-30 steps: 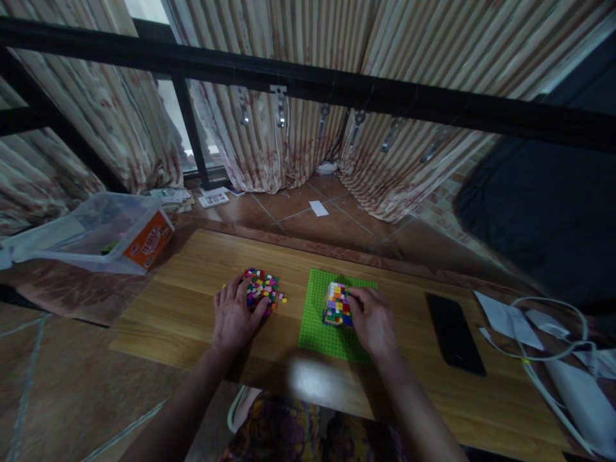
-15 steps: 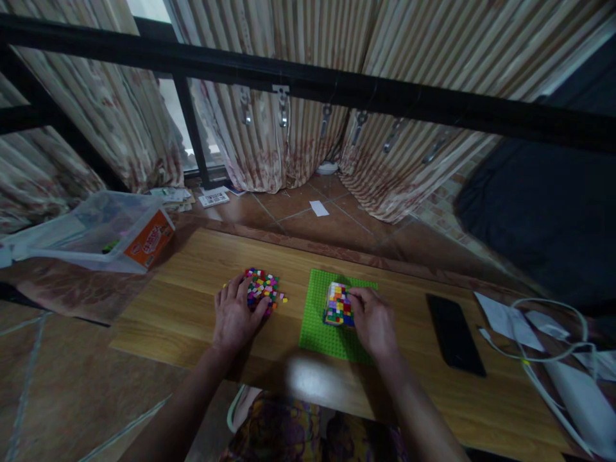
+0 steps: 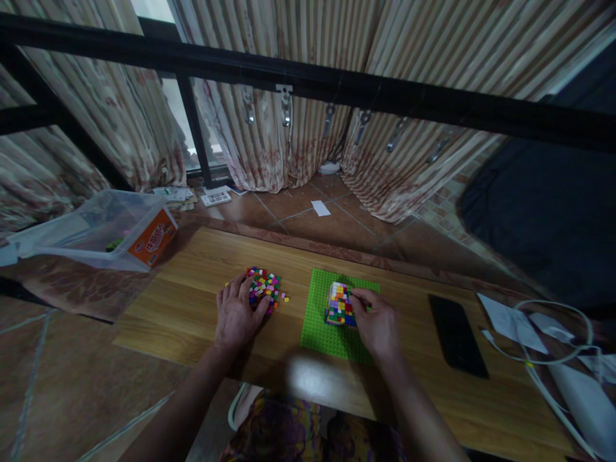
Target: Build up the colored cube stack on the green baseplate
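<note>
A green baseplate (image 3: 321,324) lies on the wooden table (image 3: 192,282), and a block of many-coloured small bricks (image 3: 339,303) stands on it. My right hand (image 3: 378,324) rests against the block's right side, fingertips on its top edge. Left of the plate is a loose pile of small coloured bricks (image 3: 264,285). My left hand (image 3: 235,314) lies flat on the table with its fingers spread on the pile's left edge; whether a brick is under them is hidden.
A black phone (image 3: 457,335) lies right of the plate. White cables (image 3: 553,359) and papers (image 3: 510,314) sit at the table's right end. A clear plastic box with an orange label (image 3: 110,232) stands at the far left. Curtains and a black rail are behind.
My right hand's fingers have shifted slightly on the top of the brick block. My left hand stays on the pile. The view has drifted a little.
</note>
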### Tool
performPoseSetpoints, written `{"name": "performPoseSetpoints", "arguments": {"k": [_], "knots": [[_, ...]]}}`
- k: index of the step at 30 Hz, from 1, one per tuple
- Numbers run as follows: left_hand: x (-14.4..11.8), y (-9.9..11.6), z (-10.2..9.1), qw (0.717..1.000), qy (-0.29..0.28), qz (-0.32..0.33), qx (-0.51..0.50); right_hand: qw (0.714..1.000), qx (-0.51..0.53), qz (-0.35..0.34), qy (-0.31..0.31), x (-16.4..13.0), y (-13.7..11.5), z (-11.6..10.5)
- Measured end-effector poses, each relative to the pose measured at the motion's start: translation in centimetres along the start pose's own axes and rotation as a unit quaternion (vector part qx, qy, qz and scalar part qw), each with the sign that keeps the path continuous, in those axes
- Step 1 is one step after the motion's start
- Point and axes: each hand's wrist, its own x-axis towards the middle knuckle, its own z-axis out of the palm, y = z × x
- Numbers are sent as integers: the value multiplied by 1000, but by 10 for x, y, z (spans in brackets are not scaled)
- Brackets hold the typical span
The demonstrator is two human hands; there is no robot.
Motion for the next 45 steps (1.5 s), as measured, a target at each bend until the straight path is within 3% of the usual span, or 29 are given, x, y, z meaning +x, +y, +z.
{"name": "performPoseSetpoints", "arguments": {"k": [7,12,17,23,33,38,42,45], "knots": [[1,2,-2,1000,-5,-3,-3,993,64,92,36,4,5,-4],[0,2,-3,1000,-4,-3,-3,993,76,90,29,9,19,9],[0,2,-2,1000,-5,-2,-11,983,133,129,13,9,25,19],[0,3,-3,1000,-5,-1,-8,973,166,159,8,10,19,17],[0,1,-2,999,4,13,-29,974,168,150,-5,12,13,14],[0,-2,-3,998,17,13,-66,960,208,187,-24,14,15,12],[0,-5,-3,994,29,11,-105,945,252,206,20,12,21,8],[0,-6,-2,992,34,9,-120,950,240,188,67,6,17,3]]}}
